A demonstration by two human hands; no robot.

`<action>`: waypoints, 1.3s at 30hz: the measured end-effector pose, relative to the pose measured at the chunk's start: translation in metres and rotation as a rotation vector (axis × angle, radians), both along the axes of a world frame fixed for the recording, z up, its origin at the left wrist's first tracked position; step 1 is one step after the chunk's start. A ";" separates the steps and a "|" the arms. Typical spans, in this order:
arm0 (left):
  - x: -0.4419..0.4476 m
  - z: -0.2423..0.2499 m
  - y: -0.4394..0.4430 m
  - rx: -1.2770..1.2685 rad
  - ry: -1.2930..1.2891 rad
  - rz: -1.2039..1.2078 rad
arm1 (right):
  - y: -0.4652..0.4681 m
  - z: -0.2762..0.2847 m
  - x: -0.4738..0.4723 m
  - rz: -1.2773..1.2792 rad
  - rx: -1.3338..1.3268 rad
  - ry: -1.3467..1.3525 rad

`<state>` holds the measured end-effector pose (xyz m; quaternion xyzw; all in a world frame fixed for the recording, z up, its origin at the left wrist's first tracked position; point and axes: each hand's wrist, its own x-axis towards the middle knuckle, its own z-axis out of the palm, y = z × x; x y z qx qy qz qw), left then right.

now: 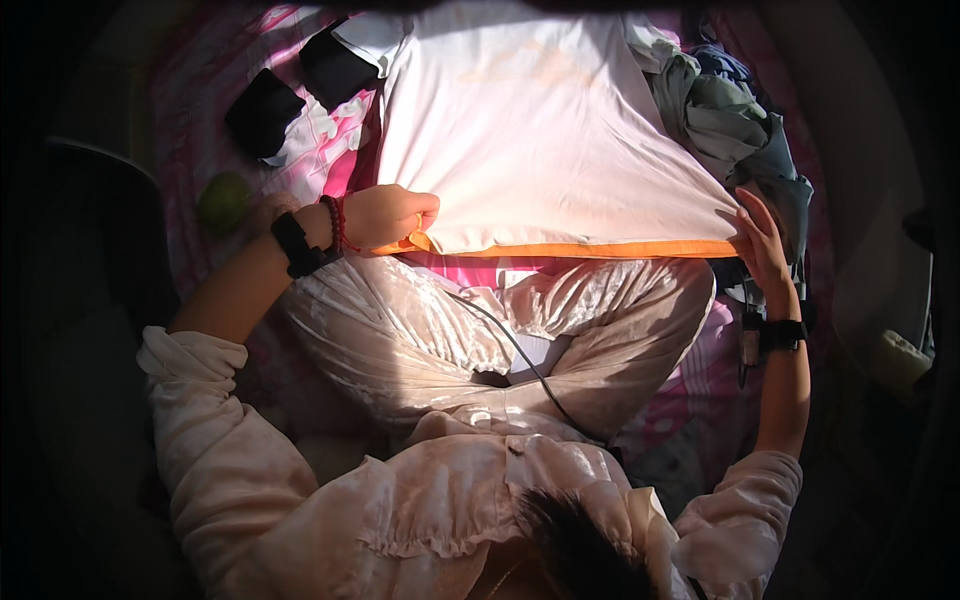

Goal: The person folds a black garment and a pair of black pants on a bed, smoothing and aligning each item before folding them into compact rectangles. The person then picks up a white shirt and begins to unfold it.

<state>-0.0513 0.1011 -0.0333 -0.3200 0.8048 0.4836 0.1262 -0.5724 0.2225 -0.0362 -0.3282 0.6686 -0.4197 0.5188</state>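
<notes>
A white garment (pixel 540 165) with an orange hem (pixel 600 249) and a faint print lies spread in front of my crossed legs, its far end cut off by the top of the picture. My left hand (pixel 394 214) is closed in a fist around the hem's left corner, where a bit of orange trim folds over. At the right corner, my right hand (pixel 763 240) pinches the edge with its fingers fairly straight; its thumb is hard to make out. Between both hands the hem is stretched almost straight, and creases fan towards the right corner.
Crumpled grey-green clothes (pixel 727 120) are heaped at the right. Two dark folded pieces (pixel 264 112) (pixel 337 66) and a round green object (pixel 223 202) lie at the left on a pink patterned cloth (pixel 330 135). A thin cable (pixel 517 345) crosses my lap.
</notes>
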 end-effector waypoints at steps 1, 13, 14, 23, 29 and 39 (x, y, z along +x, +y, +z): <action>0.002 0.006 0.006 -0.063 0.006 -0.062 | 0.004 0.005 0.001 0.052 -0.023 0.026; -0.006 0.073 0.066 0.387 -0.038 -0.444 | 0.081 0.106 0.018 0.294 0.440 0.296; -0.005 0.075 0.068 0.363 0.047 -0.544 | 0.085 0.117 0.018 0.289 0.580 0.280; -0.005 0.061 0.020 0.708 -0.156 -0.211 | 0.039 0.099 -0.015 0.300 0.226 -0.174; 0.023 0.018 -0.072 0.428 -0.005 0.245 | -0.079 0.037 0.006 0.241 0.105 -0.069; 0.077 -0.064 -0.118 0.337 -0.017 1.052 | -0.182 -0.061 0.013 0.099 0.105 0.085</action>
